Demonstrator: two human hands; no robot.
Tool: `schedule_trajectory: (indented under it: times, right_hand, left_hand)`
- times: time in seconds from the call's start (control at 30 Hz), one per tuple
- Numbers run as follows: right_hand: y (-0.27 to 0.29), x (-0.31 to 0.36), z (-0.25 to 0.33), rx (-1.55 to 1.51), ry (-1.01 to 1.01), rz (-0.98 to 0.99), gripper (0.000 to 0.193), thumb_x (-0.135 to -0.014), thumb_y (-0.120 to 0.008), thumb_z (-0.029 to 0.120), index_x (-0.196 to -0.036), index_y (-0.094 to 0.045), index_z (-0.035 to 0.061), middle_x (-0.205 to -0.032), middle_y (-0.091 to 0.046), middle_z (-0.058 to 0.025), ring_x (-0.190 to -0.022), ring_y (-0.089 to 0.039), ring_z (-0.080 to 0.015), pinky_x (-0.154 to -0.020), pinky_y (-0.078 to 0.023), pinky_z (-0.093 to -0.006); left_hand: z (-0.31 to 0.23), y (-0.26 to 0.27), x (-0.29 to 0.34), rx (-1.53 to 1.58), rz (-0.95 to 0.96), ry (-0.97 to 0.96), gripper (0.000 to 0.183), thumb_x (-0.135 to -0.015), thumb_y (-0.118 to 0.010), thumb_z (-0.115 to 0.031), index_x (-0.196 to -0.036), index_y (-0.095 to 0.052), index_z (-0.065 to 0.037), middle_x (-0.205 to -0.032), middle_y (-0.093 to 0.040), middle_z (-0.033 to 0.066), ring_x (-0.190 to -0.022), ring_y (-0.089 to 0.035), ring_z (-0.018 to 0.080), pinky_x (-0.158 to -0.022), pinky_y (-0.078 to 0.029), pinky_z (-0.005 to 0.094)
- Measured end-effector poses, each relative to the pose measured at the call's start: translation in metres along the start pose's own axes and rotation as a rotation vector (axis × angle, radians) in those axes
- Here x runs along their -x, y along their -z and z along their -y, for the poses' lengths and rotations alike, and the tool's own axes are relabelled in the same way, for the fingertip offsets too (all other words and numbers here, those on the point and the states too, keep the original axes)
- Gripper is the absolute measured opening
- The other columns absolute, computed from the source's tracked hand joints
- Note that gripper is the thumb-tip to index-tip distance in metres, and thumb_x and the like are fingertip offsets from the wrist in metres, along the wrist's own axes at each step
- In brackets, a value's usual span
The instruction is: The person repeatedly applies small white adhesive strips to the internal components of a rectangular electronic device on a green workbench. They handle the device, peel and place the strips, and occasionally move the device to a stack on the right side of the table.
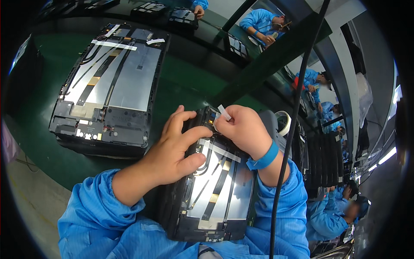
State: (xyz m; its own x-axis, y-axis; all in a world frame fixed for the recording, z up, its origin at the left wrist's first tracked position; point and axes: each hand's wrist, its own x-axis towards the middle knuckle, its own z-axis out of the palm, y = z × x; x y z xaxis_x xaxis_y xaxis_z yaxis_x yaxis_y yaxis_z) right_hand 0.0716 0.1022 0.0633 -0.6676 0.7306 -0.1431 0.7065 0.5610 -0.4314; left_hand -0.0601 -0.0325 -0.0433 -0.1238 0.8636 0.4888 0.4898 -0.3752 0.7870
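Observation:
Below me an opened tablet-like device [215, 190] lies close to my body, its silver inner plate crossed by dark flat cables and a white tape strip [221, 150]. My left hand [174, 149] rests on its upper left edge with fingers spread, the index fingertip touching the inner parts near the top. Over the top end, my right hand [243, 129] is closed in a pinch on a small white strip of tape [224, 112], whose free end sticks up. A blue band [264, 157] circles my right wrist. The parts beneath my right fingers are hidden.
A stack of similar opened devices [129, 82] stands on the green table [181, 77] at the left. A tape roll [282, 123] sits right of my hand. A black cable [297, 108] hangs across the right side. Co-workers in blue [263, 23] sit at benches beyond.

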Motion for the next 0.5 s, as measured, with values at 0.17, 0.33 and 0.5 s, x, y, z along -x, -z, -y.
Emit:
schedule_trajectory:
  times: [0.17, 0.33, 0.5]
  right_hand:
    - [-0.008, 0.013, -0.015, -0.108, 0.421, -0.350, 0.032, -0.075, -0.065, -0.001, -0.105, -0.056, 0.0012, -0.093, -0.063, -0.0157, -0.084, -0.065, -0.0275, -0.071, -0.053, -0.0354]
    - [-0.013, 0.025, -0.023, -0.302, 0.531, -0.064, 0.034, -0.078, -0.051, -0.012, -0.110, -0.053, -0.0004, -0.103, -0.066, -0.0156, -0.099, -0.065, -0.0299, -0.084, -0.052, -0.0346]
    - [-0.006, 0.024, -0.036, -0.276, 0.593, 0.026, 0.035, -0.077, -0.049, -0.012, -0.110, -0.053, -0.0025, -0.108, -0.066, -0.0173, -0.105, -0.063, -0.0322, -0.093, -0.048, -0.0366]
  left_hand:
    - [-0.004, 0.004, -0.002, -0.081, 0.020, -0.023, 0.055, -0.090, -0.044, -0.052, -0.121, -0.056, -0.009, -0.136, -0.032, 0.0281, -0.135, -0.019, 0.0531, -0.108, -0.019, 0.0585]
    - [-0.008, 0.008, -0.005, -0.199, 0.014, -0.081, 0.068, -0.092, -0.031, -0.062, -0.123, -0.058, -0.008, -0.134, -0.035, 0.0297, -0.133, -0.023, 0.0543, -0.108, -0.021, 0.0582]
    - [-0.012, 0.009, -0.004, -0.223, 0.025, -0.074, 0.071, -0.092, -0.028, -0.064, -0.125, -0.058, -0.008, -0.134, -0.035, 0.0296, -0.133, -0.024, 0.0534, -0.108, -0.022, 0.0577]
